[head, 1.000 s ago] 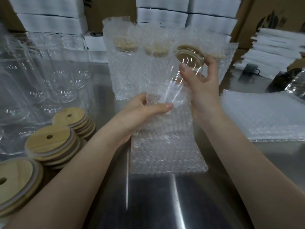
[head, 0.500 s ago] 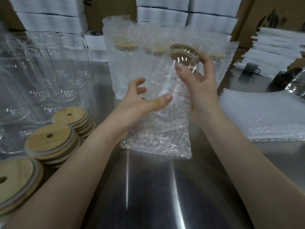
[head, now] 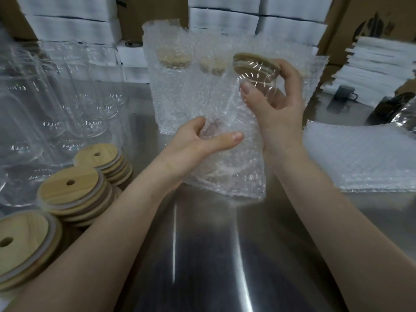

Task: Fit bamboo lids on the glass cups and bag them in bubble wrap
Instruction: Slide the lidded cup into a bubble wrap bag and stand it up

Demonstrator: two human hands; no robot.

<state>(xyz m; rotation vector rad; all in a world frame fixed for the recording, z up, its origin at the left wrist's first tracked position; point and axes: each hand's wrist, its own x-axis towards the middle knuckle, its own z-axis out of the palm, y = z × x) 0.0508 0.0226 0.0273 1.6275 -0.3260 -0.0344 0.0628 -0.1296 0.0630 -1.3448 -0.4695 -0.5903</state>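
A clear glass cup (head: 258, 86) with a bamboo lid (head: 255, 64) on its top is tilted above the steel table, its lower part inside a bubble-wrap bag (head: 234, 167). My right hand (head: 276, 102) grips the cup just under the lid. Lower down, my left hand (head: 202, 145) holds the bag, thumb on its near face and fingers curled behind it. The bag hangs clear of the table. Behind it stand bagged cups (head: 175, 86) with lids showing through the wrap.
Bare glass cups (head: 67, 104) crowd the left side. Stacks of bamboo lids (head: 74, 192) lie at the near left. A pile of flat bubble-wrap bags (head: 360, 158) sits at the right. White boxes (head: 225, 19) and cardboard cartons line the back. A dark mug (head: 342, 93) stands far right.
The bag has lifted off the table and slid up over the cup. My left hand opened, then took hold of the bag again lower down. My right hand kept its grip near the lid.
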